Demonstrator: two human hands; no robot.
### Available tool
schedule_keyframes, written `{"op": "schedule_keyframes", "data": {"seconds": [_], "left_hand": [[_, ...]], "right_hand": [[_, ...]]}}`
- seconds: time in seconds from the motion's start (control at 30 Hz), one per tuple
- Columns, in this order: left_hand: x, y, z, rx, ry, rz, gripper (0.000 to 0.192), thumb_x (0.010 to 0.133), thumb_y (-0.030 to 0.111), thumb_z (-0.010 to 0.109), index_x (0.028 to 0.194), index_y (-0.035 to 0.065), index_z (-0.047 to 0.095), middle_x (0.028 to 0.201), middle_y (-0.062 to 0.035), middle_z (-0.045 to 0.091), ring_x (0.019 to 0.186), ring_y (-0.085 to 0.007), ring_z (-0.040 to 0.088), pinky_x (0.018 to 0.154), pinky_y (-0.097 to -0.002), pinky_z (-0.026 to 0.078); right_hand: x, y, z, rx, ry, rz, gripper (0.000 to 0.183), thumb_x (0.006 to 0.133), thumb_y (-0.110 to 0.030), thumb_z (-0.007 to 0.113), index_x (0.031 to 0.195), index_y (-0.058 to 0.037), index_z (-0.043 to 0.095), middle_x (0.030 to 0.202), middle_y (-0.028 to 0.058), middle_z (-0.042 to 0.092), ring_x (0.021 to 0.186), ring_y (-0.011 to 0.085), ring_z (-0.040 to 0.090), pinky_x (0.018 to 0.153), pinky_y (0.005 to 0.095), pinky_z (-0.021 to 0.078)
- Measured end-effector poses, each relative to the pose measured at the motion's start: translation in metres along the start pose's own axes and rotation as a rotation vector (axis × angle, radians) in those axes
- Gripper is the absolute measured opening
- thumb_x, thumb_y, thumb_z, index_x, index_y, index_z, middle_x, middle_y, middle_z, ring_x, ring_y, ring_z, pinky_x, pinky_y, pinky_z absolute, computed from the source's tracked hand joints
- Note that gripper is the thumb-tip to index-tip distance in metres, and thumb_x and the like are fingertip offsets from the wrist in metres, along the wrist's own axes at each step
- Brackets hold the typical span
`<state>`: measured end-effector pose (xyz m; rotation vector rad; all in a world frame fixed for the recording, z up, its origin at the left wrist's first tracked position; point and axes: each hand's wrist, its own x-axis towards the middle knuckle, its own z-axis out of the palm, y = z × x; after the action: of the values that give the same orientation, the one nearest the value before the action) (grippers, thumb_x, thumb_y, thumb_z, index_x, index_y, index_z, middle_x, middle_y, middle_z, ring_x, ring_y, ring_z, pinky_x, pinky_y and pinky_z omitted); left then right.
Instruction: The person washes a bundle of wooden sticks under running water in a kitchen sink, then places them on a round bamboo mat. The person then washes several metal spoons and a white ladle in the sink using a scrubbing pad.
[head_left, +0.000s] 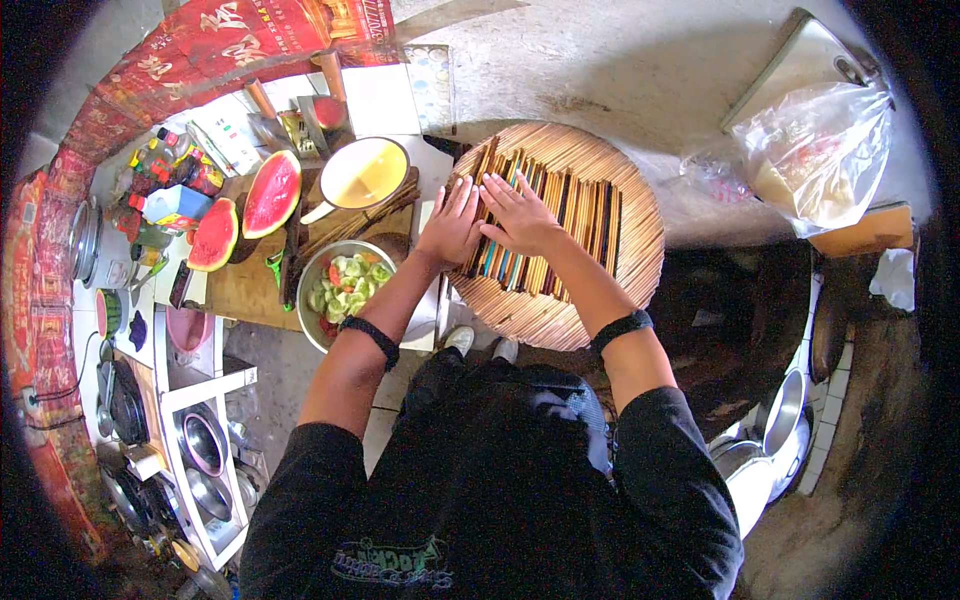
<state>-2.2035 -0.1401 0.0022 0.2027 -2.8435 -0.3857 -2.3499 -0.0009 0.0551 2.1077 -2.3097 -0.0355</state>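
Observation:
Many chopsticks (581, 240) lie side by side in a row on a round mat of bound stalks (640, 225). Most are wood-coloured or dark, and a few are blue. My left hand (450, 225) rests flat, palm down, over the left end of the row. Beside it, my right hand (523, 217) lies flat across the chopsticks, its fingers slightly spread. The hands nearly touch, and their fingertips point away from me. Neither hand grips anything. The chopsticks under my palms are hidden.
Left of the mat, a metal bowl of sliced vegetables (349, 289) and a white pan (365, 174) sit by a wooden cutting board (232, 296). Cut watermelon (271, 193), knives (330, 75) and bottles (169, 150) stand beyond. A plastic bag (817, 154) is at right.

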Motion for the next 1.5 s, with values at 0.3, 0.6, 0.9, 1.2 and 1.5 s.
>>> {"op": "schedule_keyframes", "data": {"seconds": [0.3, 0.6, 0.9, 1.2, 1.5], "left_hand": [[0.013, 0.038, 0.000, -0.072, 0.087, -0.047, 0.078, 0.092, 0.047, 0.046, 0.143, -0.0098, 0.030, 0.152, -0.0322, 0.020, 0.144, -0.0457, 0.017, 0.118, -0.0519, 0.013], [0.013, 0.018, -0.011, -0.162, 0.020, -0.016, 0.077, 0.092, 0.049, 0.049, 0.146, -0.0037, 0.033, 0.155, -0.0293, 0.018, 0.144, -0.0425, 0.020, 0.118, -0.0494, 0.016], [-0.006, 0.007, -0.037, -0.131, -0.105, 0.178, 0.079, 0.092, 0.050, 0.052, 0.147, -0.0025, 0.030, 0.156, -0.0240, 0.019, 0.146, -0.0380, 0.018, 0.119, -0.0451, 0.017], [-0.028, 0.037, -0.045, -0.157, -0.093, 0.118, 0.078, 0.083, 0.036, 0.062, 0.144, -0.0031, 0.033, 0.155, -0.0240, 0.023, 0.145, -0.0383, 0.019, 0.119, -0.0472, 0.016], [-0.018, 0.044, -0.029, -0.228, -0.002, 0.146, 0.068, 0.088, 0.031, 0.059, 0.139, -0.0070, 0.037, 0.150, -0.0272, 0.030, 0.143, -0.0401, 0.024, 0.119, -0.0470, 0.019]], "right_hand": [[0.000, 0.056, 0.006, 0.192, 0.287, 0.524, 0.053, 0.102, -0.038, 0.031, 0.146, -0.0095, 0.036, 0.154, 0.0132, 0.032, 0.145, 0.0262, 0.026, 0.121, 0.0427, 0.0135], [-0.118, 0.103, 0.010, 0.066, 0.299, 0.582, 0.050, 0.100, -0.033, 0.040, 0.140, -0.0027, 0.042, 0.147, 0.0166, 0.040, 0.139, 0.0319, 0.034, 0.118, 0.0456, 0.0214], [-0.154, 0.105, 0.004, 0.094, 0.403, 0.590, 0.042, 0.099, -0.025, 0.044, 0.132, -0.0006, 0.050, 0.141, 0.0173, 0.047, 0.135, 0.0325, 0.040, 0.115, 0.0462, 0.0279], [-0.001, 0.077, 0.002, 0.250, 0.152, 0.442, 0.050, 0.092, -0.025, 0.049, 0.137, -0.0038, 0.047, 0.141, 0.0175, 0.047, 0.136, 0.0323, 0.039, 0.116, 0.0437, 0.0280], [0.076, 0.085, 0.042, 0.016, 0.044, 0.398, 0.047, 0.093, -0.027, 0.048, 0.132, -0.0007, 0.053, 0.140, 0.0178, 0.050, 0.135, 0.0287, 0.042, 0.117, 0.0448, 0.0233]]}}
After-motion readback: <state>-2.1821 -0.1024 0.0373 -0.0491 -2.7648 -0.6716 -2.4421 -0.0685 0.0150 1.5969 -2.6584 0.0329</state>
